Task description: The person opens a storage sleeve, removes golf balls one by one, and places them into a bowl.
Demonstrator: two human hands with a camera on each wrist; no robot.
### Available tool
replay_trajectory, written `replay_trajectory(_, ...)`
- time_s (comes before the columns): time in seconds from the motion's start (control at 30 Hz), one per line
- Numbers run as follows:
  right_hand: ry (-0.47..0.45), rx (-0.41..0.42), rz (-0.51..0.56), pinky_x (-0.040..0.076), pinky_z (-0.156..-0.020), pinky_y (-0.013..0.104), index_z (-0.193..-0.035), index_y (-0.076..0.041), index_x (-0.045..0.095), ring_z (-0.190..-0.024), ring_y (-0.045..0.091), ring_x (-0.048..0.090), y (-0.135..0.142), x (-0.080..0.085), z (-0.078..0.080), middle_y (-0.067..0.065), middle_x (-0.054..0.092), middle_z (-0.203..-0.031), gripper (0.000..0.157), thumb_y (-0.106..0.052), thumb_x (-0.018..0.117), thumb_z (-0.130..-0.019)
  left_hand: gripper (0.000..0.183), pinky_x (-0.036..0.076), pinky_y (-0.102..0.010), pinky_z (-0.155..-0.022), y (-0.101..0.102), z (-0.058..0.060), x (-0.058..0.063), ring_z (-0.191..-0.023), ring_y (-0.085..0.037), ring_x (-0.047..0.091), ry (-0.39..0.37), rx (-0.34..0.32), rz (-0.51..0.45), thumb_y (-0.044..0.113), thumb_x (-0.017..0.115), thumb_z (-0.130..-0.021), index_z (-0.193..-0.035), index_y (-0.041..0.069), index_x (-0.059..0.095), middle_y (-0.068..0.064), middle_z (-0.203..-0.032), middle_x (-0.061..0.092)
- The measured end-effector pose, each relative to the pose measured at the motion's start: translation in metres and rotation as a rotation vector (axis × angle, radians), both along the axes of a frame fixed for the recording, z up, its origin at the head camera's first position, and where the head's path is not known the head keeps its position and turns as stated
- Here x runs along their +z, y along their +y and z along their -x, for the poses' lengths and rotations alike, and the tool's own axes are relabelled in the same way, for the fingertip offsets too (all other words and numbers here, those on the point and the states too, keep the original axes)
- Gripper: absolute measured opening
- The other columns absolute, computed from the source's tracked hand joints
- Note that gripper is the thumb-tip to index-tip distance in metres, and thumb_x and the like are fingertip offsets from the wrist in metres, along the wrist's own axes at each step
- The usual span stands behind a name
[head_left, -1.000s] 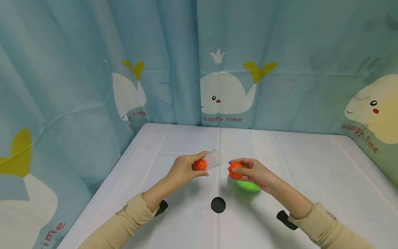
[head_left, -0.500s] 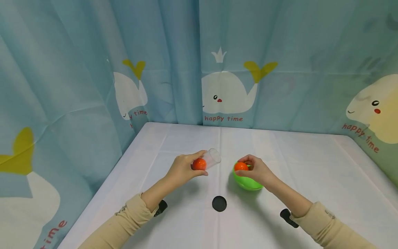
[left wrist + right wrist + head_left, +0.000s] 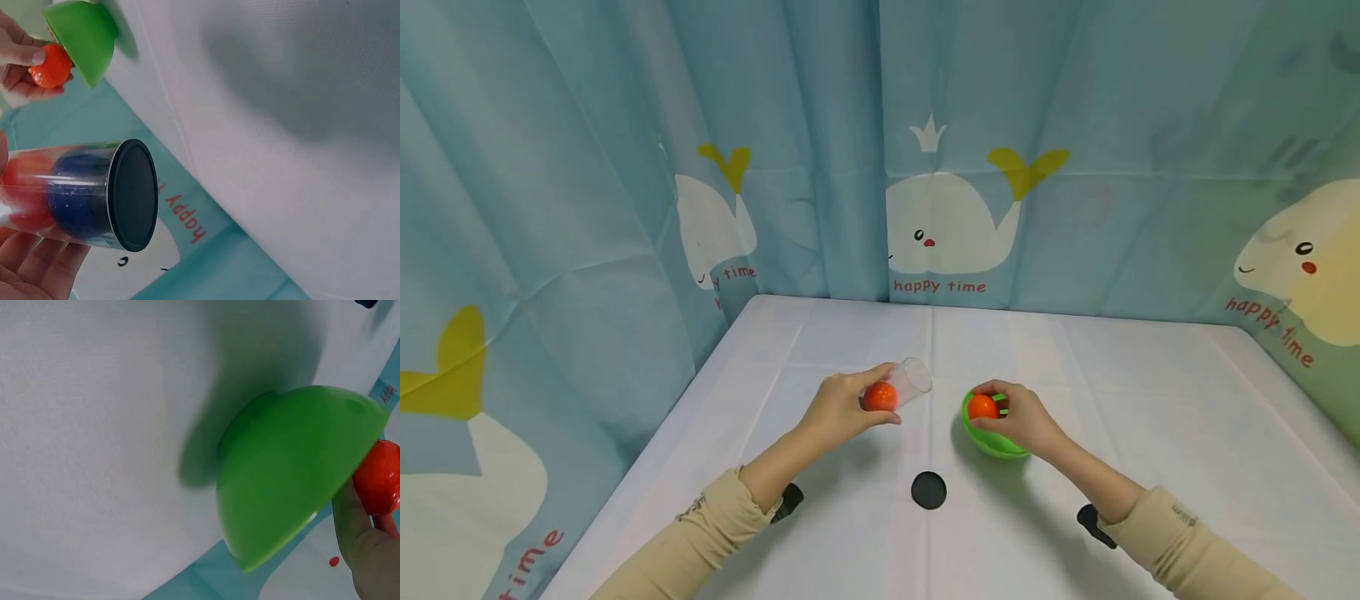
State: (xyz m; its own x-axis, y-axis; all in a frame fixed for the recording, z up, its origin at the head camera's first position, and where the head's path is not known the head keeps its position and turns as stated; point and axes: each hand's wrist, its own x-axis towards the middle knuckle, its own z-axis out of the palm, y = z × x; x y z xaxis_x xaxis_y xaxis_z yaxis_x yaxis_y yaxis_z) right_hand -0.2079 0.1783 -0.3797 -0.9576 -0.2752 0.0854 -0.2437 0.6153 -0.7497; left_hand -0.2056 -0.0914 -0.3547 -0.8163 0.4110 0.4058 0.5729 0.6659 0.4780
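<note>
- Head view: white table [image 3: 1112,375], far edge in view.
- Green bowl [image 3: 988,447] on it, approx. mid btwn L & R edges.
- Clear tube [image 3: 906,385] above table, gripped by L hand [image 3: 838,408]; long axis slants, open rim up twd far R corner; blue ball [image 3: 81,194] + red-orange ball [image 3: 28,190] inside.
- Black disc [image 3: 928,490] on table, farther from far edge than bowl.
- Orange ball [image 3: 982,407] pinched by R hand [image 3: 1024,417] at bowl mouth, R of tube rim; R hand nearer bowl.

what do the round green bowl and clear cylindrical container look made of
Round green bowl: probably plastic, smooth with a soft sheen; its colour is even. Clear cylindrical container: glossy, probably clear plastic, though glass is possible; its wall is see-through with bright streaks.
</note>
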Motion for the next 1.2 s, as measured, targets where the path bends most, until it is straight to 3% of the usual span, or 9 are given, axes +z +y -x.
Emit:
replay_trajectory(0.47,0.166,-0.017,-0.171,0.054,-0.076,0.040,-0.108,0.008,0.062,-0.088,0.028,0.061,0.001,-0.016,-0.002,0.021,0.065,-0.105,0.038,0.000,0.076,-0.074,0.068,0.053,-0.024,-0.069,0.001,-0.002,0.000,-0.079,-0.020,0.065,-0.006,-0.012,0.002,0.026,0.084,-0.065,-0.126,0.008,0.061,-0.011,-0.112,0.069)
replay_trajectory(0.73,0.171,-0.040,-0.236,0.054,-0.073,0.038,-0.105,0.006,0.062,-0.084,0.025,0.060,0.002,-0.017,-0.006,0.018,0.066,-0.099,0.035,0.000,0.076,-0.073,0.068,0.053,-0.026,-0.070,0.003,-0.001,0.000,-0.082,-0.020,0.066,-0.010,-0.005,-0.001,0.027,0.085,-0.065,-0.126,0.009,0.061,-0.010,-0.114,0.069)
replay_trajectory(1.2,0.129,0.048,-0.281,0.054,-0.073,0.038,-0.104,0.010,0.063,-0.084,0.025,0.062,0.004,-0.017,-0.001,0.019,0.067,-0.098,0.032,0.001,0.073,-0.075,0.068,0.055,-0.028,-0.072,0.002,-0.001,-0.002,-0.083,-0.023,0.068,-0.006,-0.002,-0.020,0.026,0.085,-0.064,-0.125,0.007,0.062,-0.010,-0.113,0.069)
